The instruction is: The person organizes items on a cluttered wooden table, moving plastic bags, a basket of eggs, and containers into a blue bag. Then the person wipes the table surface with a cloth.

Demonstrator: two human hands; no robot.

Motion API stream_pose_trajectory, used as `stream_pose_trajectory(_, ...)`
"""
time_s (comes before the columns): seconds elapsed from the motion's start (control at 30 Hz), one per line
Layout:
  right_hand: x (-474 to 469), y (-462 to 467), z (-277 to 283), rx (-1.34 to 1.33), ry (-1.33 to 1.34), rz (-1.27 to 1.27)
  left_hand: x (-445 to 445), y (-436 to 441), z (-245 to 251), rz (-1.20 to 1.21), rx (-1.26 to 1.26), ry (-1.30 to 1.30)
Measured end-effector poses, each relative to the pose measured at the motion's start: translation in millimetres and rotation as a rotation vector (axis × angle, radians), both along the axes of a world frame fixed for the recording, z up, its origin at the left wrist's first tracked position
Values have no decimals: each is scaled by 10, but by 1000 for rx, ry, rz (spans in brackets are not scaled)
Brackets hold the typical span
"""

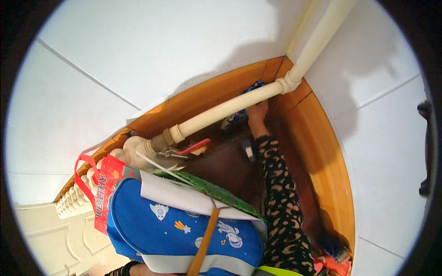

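My right hand (257, 115), in a black sleeve with tan spots, reaches down into the corner behind a cream pipe (228, 110). It touches a crumpled blue patterned bundle (238, 117); the pipe hides the fingertips. Only a small part of my left hand (148, 270) shows at the bottom edge, against the underside of a blue bag (186, 227) printed with a rocket and an astronaut. The left fingers are hidden. Across the bag lies a wooden stick (206, 241) with a forked metal end. Behind the bag are a white sheet (193, 198) and a green textured item (210, 188).
A cream radiator (136, 151) meets the pipe near a red valve lever (193, 146). Beside it stands a red gift bag (110, 186). Wooden skirting (328, 148) lines both walls. A small dark-and-white object (249, 151) lies on the dark floor; red plastic (336, 266) is at lower right.
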State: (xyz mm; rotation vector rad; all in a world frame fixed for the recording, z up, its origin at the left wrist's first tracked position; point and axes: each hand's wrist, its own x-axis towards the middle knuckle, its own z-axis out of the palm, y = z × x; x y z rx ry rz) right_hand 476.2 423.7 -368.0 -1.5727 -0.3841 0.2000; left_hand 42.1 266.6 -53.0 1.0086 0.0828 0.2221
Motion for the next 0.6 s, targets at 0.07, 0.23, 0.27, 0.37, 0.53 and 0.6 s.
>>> stream_pose_trajectory(0.07,-63,-55,47,115,-98,50,-112,-51,-80,-18,-37,-11)
stream_pose_trajectory(0.23,217,35,331,-55,-550,-71,-366,-58,-52,-403,-1102,673)
stream_pose_trajectory(0.27,298,100,348,-151,-680,-121,-369,-36,-17,-433,-1189,674)
stream_pose_trajectory(0.37,538,187,283,-337,-469,1,-214,25,42,-500,-1443,673)
stream_pose_trajectory(0.53,778,-105,45,-656,-1223,-133,334,8,-200,-405,-663,-179)
stream_pose_trajectory(0.6,925,-223,51,-676,-970,35,452,24,-288,-330,-198,-543)
